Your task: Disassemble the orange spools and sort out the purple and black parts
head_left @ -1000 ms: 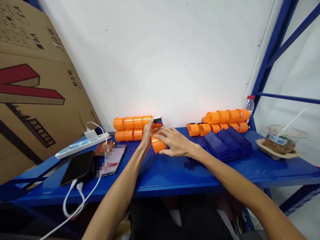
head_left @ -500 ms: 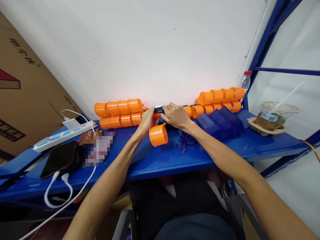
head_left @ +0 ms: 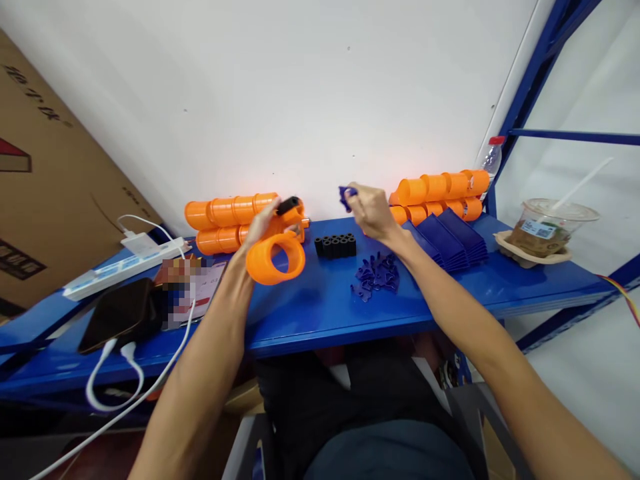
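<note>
My left hand (head_left: 261,225) is closed around an orange plastic part with a round cup-like ring (head_left: 274,259) hanging below the fingers; its opening is turned to the right. A short black tube (head_left: 288,205) lies at the top of that hand. My right hand (head_left: 373,210), raised above the table, pinches a small dark blue plastic clip-like piece (head_left: 345,195). Between the hands stands a block of several short black tubes (head_left: 335,247). Below my right hand is a heap of small blue plastic pieces (head_left: 376,275).
Stacked orange cups line the wall at left (head_left: 225,212) and right (head_left: 440,190). Blue flat panels (head_left: 450,240) lie at right, near a drink cup (head_left: 537,230) and a bottle (head_left: 493,159). A phone (head_left: 120,313), cables and a power strip (head_left: 125,270) lie at left.
My hands have moved apart: the left has gone left with the orange part and turned it, the right has moved right and up with the blue piece. The black tube block is uncovered.
</note>
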### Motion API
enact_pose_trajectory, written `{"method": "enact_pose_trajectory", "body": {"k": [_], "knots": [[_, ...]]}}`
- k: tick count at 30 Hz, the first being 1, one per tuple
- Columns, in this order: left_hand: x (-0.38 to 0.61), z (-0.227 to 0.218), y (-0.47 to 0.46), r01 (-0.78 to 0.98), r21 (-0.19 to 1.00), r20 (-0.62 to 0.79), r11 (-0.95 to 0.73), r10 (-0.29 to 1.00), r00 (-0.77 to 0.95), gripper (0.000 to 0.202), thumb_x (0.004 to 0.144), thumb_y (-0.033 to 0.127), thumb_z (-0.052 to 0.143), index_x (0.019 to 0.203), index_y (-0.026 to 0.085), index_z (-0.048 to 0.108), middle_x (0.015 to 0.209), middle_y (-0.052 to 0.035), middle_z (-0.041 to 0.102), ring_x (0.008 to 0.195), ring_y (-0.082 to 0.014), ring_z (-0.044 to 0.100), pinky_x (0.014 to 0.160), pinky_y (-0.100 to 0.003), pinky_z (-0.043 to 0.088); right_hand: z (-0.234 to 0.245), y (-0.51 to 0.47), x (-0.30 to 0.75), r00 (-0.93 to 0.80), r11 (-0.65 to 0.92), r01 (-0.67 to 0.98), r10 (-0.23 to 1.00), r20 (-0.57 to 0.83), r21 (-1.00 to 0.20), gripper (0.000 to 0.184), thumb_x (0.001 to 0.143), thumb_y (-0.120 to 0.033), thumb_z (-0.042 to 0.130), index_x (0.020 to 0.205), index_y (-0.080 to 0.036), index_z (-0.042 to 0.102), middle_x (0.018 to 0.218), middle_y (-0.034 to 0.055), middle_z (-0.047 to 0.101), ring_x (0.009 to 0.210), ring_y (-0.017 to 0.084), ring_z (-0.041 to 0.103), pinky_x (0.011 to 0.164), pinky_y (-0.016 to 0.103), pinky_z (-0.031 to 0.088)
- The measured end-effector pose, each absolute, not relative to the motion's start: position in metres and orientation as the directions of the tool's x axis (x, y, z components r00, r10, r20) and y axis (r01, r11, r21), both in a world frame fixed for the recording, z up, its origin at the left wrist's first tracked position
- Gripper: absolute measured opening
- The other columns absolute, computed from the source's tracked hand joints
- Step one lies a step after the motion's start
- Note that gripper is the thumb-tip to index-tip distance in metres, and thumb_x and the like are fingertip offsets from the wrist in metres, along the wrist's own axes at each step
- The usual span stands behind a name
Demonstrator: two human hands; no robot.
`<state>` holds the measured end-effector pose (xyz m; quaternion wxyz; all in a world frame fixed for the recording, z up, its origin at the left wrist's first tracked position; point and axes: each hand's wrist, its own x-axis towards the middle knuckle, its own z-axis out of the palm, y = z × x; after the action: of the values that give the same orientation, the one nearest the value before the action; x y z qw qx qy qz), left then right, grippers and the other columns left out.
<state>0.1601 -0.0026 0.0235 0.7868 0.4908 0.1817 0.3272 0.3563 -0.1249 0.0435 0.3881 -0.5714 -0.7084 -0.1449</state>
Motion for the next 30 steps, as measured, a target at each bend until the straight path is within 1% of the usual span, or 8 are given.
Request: {"method": "enact_pose_trajectory", "body": {"k": [2,4,6,8,12,15,22,30], "knots": [[0.153,0.033,-0.005,-0.435,0.848,0.049,0.303,0.773,0.632,0.030,0.102,0.048,0.052,0.097,0.020,0.063,0.062,-0.0013,0.060,0.045,-0.0135,0.056,0.043,-0.023,0.048,0.052,-0.132,0.371,0.081,0.367,0.833,0.659,0.748,-0.414,0.034,0.107,-0.034,0.043,0.088,-0.017,0.066,0.076,0.0020,0.063,0.069,0.013,0.056,0.067,0.028,0.043],[0.152,0.039,-0.010,-0.482,0.821,0.024,0.306,0.826,0.564,0.033,0.103,0.049,0.048,0.096,0.021,0.062,0.060,-0.0014,0.059,0.046,-0.0149,0.058,0.043,-0.023,0.049,0.059,-0.138,0.386,0.146,0.391,0.741,0.699,0.700,-0.546,0.032,0.102,-0.040,0.055,0.082,-0.017,0.065,0.071,0.0007,0.061,0.064,0.011,0.054,0.062,0.027,0.042],[0.155,0.040,-0.014,-0.499,0.811,0.007,0.306,0.847,0.531,0.035,0.104,0.049,0.045,0.094,0.021,0.062,0.058,-0.0014,0.058,0.045,-0.0145,0.057,0.042,-0.023,0.048,0.063,-0.141,0.398,0.097,0.369,0.680,0.811,0.577,-0.634,0.031,0.090,-0.043,0.072,0.075,-0.017,0.065,0.066,-0.0002,0.061,0.059,0.010,0.051,0.057,0.027,0.040],[0.159,0.037,-0.015,-0.494,0.816,0.008,0.301,0.848,0.530,0.035,0.104,0.050,0.046,0.094,0.021,0.062,0.059,-0.0012,0.060,0.045,-0.0141,0.058,0.043,-0.023,0.049,0.063,-0.142,0.404,-0.030,0.303,0.671,0.923,0.384,-0.676,0.030,0.078,-0.041,0.084,0.072,-0.016,0.067,0.063,-0.0010,0.062,0.056,0.009,0.049,0.053,0.026,0.037],[0.164,0.026,-0.005,-0.481,0.832,0.030,0.276,0.844,0.536,0.035,0.101,0.054,0.052,0.097,0.021,0.063,0.068,-0.0015,0.067,0.055,-0.0169,0.068,0.053,-0.026,0.055,0.055,-0.139,0.400,-0.199,0.149,0.755,0.980,-0.006,-0.638,0.024,0.072,-0.036,0.087,0.072,-0.016,0.074,0.062,-0.0011,0.066,0.055,0.009,0.051,0.052,0.025,0.035],[0.166,0.021,0.001,-0.480,0.840,0.049,0.254,0.845,0.533,0.037,0.100,0.056,0.054,0.096,0.020,0.063,0.074,-0.0024,0.070,0.059,-0.0176,0.070,0.059,-0.028,0.058,0.048,-0.135,0.390,-0.234,0.105,0.797,0.961,-0.144,-0.595,0.018,0.071,-0.029,0.086,0.080,-0.016,0.078,0.068,0.0003,0.072,0.060,0.011,0.055,0.056,0.026,0.037],[0.169,0.018,-0.004,-0.469,0.849,0.080,0.242,0.820,0.567,0.038,0.097,0.057,0.060,0.094,0.019,0.062,0.074,-0.0020,0.068,0.059,-0.0165,0.068,0.060,-0.028,0.058,0.041,-0.132,0.375,-0.279,0.076,0.831,0.914,-0.295,-0.551,0.009,0.069,-0.018,0.081,0.075,-0.016,0.075,0.071,0.0002,0.075,0.065,0.013,0.060,0.058,0.025,0.036],[0.169,0.019,-0.006,-0.481,0.830,0.079,0.283,0.794,0.603,0.034,0.100,0.052,0.057,0.093,0.019,0.062,0.072,-0.0016,0.068,0.058,-0.0155,0.066,0.059,-0.028,0.057,0.032,-0.127,0.365,-0.302,0.120,0.876,0.892,-0.336,-0.468,0.010,0.065,-0.020,0.083,0.072,-0.017,0.077,0.067,-0.0024,0.073,0.063,0.012,0.056,0.059,0.026,0.035]]}}
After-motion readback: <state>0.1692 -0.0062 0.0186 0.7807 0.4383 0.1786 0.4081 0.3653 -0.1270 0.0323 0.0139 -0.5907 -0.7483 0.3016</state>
